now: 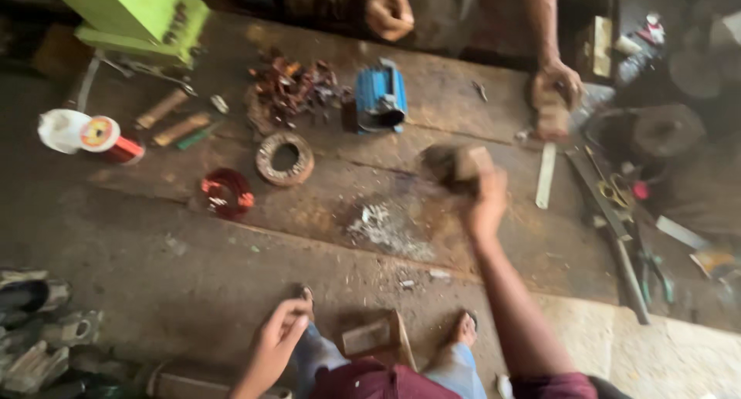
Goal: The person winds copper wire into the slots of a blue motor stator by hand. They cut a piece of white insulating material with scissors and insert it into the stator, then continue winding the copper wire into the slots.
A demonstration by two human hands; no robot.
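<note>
My right hand (485, 206) reaches out over the dirty wooden work surface (193, 252) and is closed on a brownish blocky lump (457, 164), blurred by motion. A patch of pale filings (382, 225) lies just below it. My left hand (276, 339) rests by my knee at the bottom, fingers loosely apart and holding nothing. Between my feet sits a small wooden block (373, 337). A blue motor housing (380, 98) stands farther back, next to a tangle of burnt copper wire (289, 86).
Another person's hands (388, 11) (556, 86) work at the far edge. A metal ring (284, 158), a red wire coil (227, 192), a wire spool (108, 136) and a green machine (135, 17) lie left. Scissors (617, 191) and long tools clutter the right.
</note>
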